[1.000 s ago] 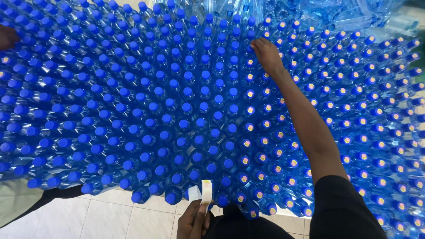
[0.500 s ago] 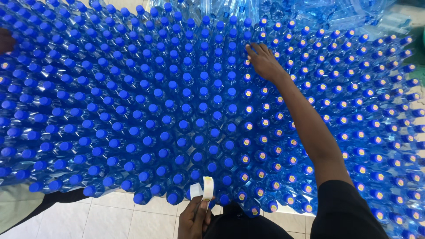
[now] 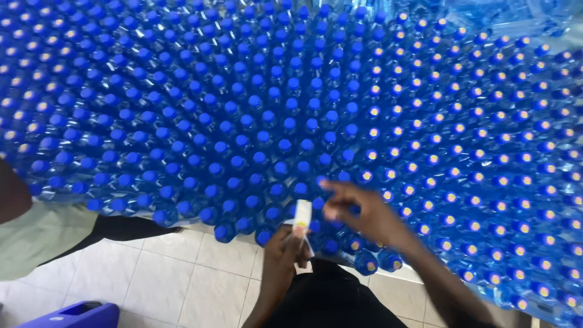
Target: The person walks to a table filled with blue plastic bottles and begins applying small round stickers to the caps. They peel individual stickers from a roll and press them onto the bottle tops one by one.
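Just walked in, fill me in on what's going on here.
A person stands at a packed field of clear plastic bottles with blue caps. The left hand holds a white strip of small stickers upright at the near edge. The blurred right hand is right beside the strip, over the front bottles. Caps to the right carry small yellow round stickers; those on the left are bare.

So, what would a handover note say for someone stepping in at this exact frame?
Left hand: holds a strip of small white stickers upright at the near edge of the bottles.
Right hand: blurred, fingers at the top of the strip, right over the bottle caps.
Bottles: a dense field of blue-capped bottles standing upright. Those on the right carry a small yellowish dot on each cap; those in the middle and left mostly have plain blue caps.
Done: right-hand part dotted.
Left: the plain caps.
Another person's arm shows at the left edge.
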